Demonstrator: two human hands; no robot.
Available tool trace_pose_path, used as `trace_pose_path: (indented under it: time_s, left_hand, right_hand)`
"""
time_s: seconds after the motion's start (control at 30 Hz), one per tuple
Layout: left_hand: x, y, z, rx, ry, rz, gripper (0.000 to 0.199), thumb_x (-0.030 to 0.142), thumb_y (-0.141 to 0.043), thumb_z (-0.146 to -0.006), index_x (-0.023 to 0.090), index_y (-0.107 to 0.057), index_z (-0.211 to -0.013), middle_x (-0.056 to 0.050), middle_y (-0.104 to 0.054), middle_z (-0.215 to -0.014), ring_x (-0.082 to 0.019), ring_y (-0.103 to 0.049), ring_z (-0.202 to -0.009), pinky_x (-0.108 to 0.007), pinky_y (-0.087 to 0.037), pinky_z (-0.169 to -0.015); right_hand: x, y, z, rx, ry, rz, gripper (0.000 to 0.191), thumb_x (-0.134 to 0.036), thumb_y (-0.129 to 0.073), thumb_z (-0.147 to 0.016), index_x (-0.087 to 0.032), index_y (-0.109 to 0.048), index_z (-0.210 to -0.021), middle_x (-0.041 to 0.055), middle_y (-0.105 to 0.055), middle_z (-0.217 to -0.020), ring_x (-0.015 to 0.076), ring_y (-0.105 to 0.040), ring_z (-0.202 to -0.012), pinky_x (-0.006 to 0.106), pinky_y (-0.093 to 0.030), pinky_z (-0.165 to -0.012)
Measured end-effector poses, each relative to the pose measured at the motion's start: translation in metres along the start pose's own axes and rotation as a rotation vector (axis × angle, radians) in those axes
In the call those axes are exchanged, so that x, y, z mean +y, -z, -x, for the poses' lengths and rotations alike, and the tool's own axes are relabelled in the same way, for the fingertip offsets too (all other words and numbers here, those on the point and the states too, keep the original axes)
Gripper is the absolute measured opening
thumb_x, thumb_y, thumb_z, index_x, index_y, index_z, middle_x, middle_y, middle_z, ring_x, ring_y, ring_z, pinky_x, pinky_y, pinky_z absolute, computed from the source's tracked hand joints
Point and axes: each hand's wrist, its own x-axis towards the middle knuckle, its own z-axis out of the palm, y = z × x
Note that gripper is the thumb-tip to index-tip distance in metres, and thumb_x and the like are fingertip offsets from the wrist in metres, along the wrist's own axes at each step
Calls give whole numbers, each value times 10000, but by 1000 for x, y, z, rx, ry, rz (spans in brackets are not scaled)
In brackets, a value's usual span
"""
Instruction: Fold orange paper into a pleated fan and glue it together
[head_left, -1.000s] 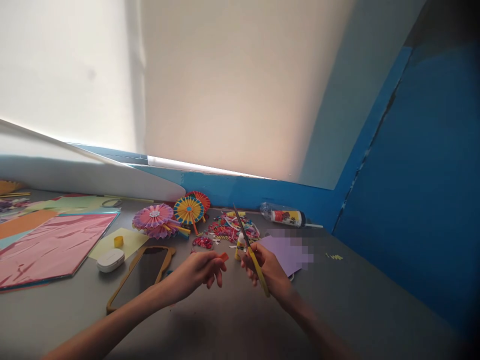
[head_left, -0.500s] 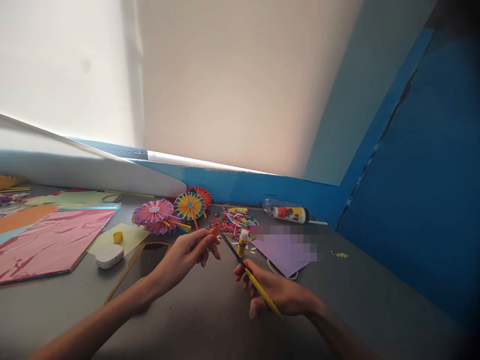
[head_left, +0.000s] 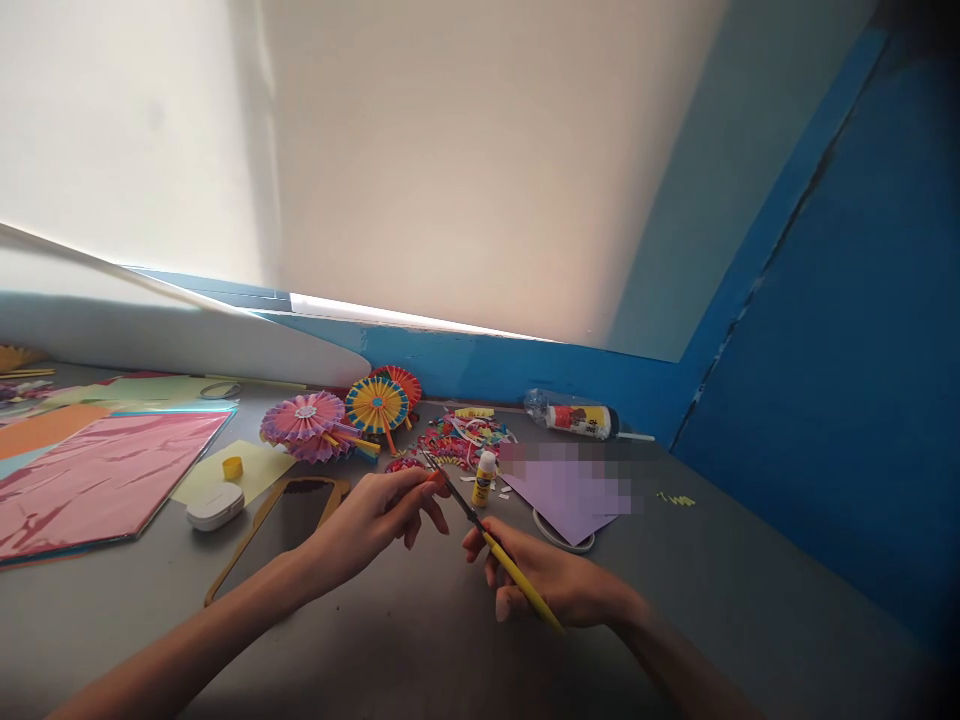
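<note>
Between the thumb and fingers of my left hand (head_left: 379,515) is a small piece of orange paper (head_left: 436,479), mostly hidden by the fingertips. My right hand (head_left: 547,572) is closed on a pair of scissors with yellow handles (head_left: 517,572). Their dark blades point up and left and meet the orange paper at the left fingertips. Just behind the blades a yellow glue stick (head_left: 483,480) with a white cap stands upright. A heap of colourful paper scraps (head_left: 465,440) lies beyond it.
Folded paper rosettes (head_left: 379,403) stand at the back. A phone (head_left: 281,525), a white case (head_left: 216,507) and wrapped pink paper (head_left: 112,480) lie left. Purple paper (head_left: 574,495) covers part of a white ring at right, with a bottle (head_left: 577,418) behind.
My left hand has lowered a little, and the scissor blades now overlap the orange paper, their tips reaching past it. The view has shifted slightly.
</note>
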Motion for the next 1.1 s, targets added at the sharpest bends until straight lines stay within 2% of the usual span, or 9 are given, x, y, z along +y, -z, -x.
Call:
trace_pose_path:
  time_s: [0.1,0.23,0.37,0.47,0.53,0.67,0.97,1.1]
  left_hand:
    - [-1,1,0,-10,2,5,325,402,-378,-988,157,-590,-970,-72,-712,-862,-98,-476,-547,-213,-402,-530]
    - [-2,3,0,-9,6,6,339,410,-374,-987,156,-599,-986,-72,-707,-856,-97,-458,-541,-209,-391,-520]
    - [1,4,3,-21,-1,-2,335,398,-377,-990,154,-605,-974,-66,-702,-844,-95,-444,-548,-203,-389,-519]
    - [5,3,4,-38,-4,-6,330,386,-377,-993,156,-612,-967,-57,-697,-836,-92,-435,-552,-198,-389,-522]
    - [7,3,5,-40,-4,-6,333,383,-375,-994,156,-617,-964,-57,-697,-836,-92,-434,-554,-197,-390,-521]
    - [11,1,4,-55,6,28,335,379,-377,-993,146,-616,-972,-67,-697,-831,-92,-429,-550,-198,-377,-509]
    - [15,0,6,-78,50,130,340,403,-399,-979,148,-624,-991,-67,-685,-815,-98,-405,-547,-208,-342,-499]
    - [14,1,6,-87,54,143,350,419,-400,-974,147,-621,-975,-73,-689,-820,-98,-398,-535,-208,-329,-481]
  right_hand:
    - [-3,-6,0,58,-4,26,442,-395,-684,-782,-170,-478,-1101,36,-499,-1008,140,-521,-837,250,-441,-722]
    - [4,-15,-7,236,29,152,378,-545,-545,-863,-187,-507,-976,45,-569,-956,158,-574,-779,243,-446,-651]
    - [19,-19,-15,411,82,481,405,-575,-403,-931,-190,-505,-858,17,-580,-706,137,-533,-553,237,-320,-502]
    - [25,-21,-17,504,144,778,426,-544,-345,-962,-191,-506,-788,3,-531,-591,126,-444,-472,267,-208,-485]
    - [27,-21,-17,526,186,872,439,-536,-322,-971,-191,-503,-768,1,-521,-574,124,-409,-458,279,-177,-489]
    - [28,-24,-14,536,207,898,443,-522,-303,-981,-190,-503,-767,0,-524,-576,120,-390,-446,277,-181,-485]
    - [26,-31,-12,541,209,787,421,-485,-309,-981,-205,-484,-720,-43,-400,-516,106,-264,-431,272,-181,-471]
    - [27,-29,-12,546,223,718,410,-490,-342,-973,-202,-484,-718,-41,-428,-527,102,-290,-444,267,-208,-478]
